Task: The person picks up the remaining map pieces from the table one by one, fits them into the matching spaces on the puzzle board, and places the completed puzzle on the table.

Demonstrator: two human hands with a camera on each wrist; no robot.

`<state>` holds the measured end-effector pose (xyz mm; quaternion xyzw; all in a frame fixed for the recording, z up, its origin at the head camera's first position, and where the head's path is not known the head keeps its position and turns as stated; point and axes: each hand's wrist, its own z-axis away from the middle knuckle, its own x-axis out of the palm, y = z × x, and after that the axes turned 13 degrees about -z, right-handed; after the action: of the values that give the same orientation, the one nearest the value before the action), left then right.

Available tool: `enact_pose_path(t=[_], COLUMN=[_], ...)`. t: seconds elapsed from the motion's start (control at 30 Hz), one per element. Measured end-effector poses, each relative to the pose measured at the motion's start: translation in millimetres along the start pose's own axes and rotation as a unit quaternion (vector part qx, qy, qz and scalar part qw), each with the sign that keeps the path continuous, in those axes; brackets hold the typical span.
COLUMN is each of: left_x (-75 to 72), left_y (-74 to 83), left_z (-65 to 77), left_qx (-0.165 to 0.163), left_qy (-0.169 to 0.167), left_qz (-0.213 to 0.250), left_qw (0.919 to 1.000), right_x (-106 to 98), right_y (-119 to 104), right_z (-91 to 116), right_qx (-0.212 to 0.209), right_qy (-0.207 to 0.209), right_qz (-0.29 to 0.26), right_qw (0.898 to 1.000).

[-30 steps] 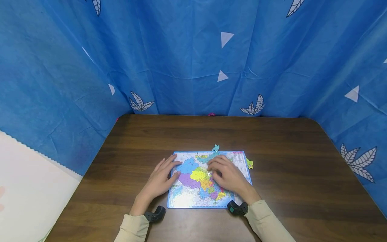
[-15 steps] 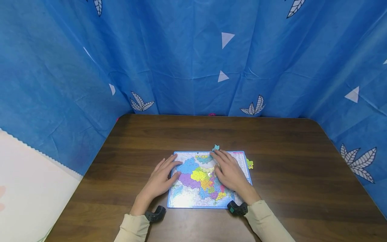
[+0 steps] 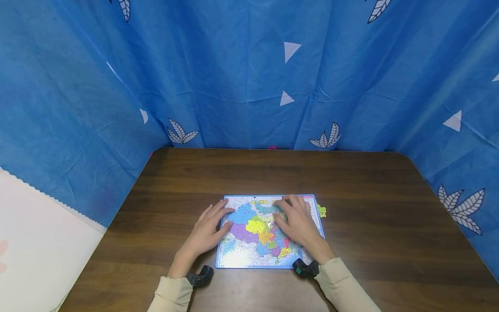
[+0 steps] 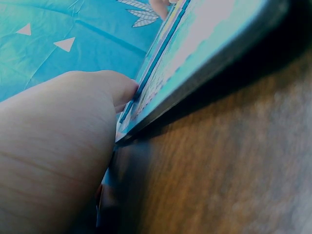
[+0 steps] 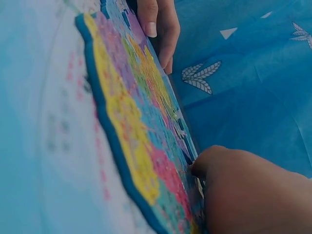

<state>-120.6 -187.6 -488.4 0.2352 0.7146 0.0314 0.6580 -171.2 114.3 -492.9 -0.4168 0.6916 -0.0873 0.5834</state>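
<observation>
Flat on the brown wood-grain surface (image 3: 370,216) lies a map puzzle board (image 3: 243,261), framed in blue and set with coloured pieces, among them a blue piece (image 3: 243,214), a yellow piece (image 3: 256,225) and a purple piece (image 3: 244,234). The left hand (image 3: 206,232) rests on the board's left edge, fingers spread, thumb beside the purple piece. The right hand (image 3: 298,221) reaches over the upper right part, fingers bent downward, thumb apart from the index finger; whether they pinch a piece cannot be told. A green piece (image 3: 322,211) lies just beside the board's right edge. Behind hangs a blue curtain (image 3: 249,78).
</observation>
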Motion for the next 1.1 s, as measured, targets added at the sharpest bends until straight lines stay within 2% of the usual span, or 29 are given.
enact_pose_path(t=[0.23,0.53,0.77,0.93,1.1], left_x=[0.2,-0.1,-1.0,-0.9,0.4], left_y=[-0.7,0.8,0.5,0.5,0.3], left_z=[-0.5,0.5,0.4,0.5,0.6], left_qx=[-0.006,-0.003,-0.009,-0.01,-0.004], left_qy=[-0.012,0.0,-0.015,-0.017,-0.003], left_qz=[-0.002,-0.001,0.001,0.002,0.001], left_qw=[0.9999,1.0,0.9998,0.9998,1.0], right_x=[0,0,-7,-11,-12], right_y=[1,6,11,12,12], right_z=[0,0,-1,1,2], right_qx=[-0.023,-0.044,-0.062,-0.065,-0.072], right_qy=[0.004,-0.006,-0.041,-0.067,-0.08], right_qz=[-0.024,-0.044,-0.079,-0.072,-0.065], right_qw=[0.999,0.998,0.994,0.993,0.992])
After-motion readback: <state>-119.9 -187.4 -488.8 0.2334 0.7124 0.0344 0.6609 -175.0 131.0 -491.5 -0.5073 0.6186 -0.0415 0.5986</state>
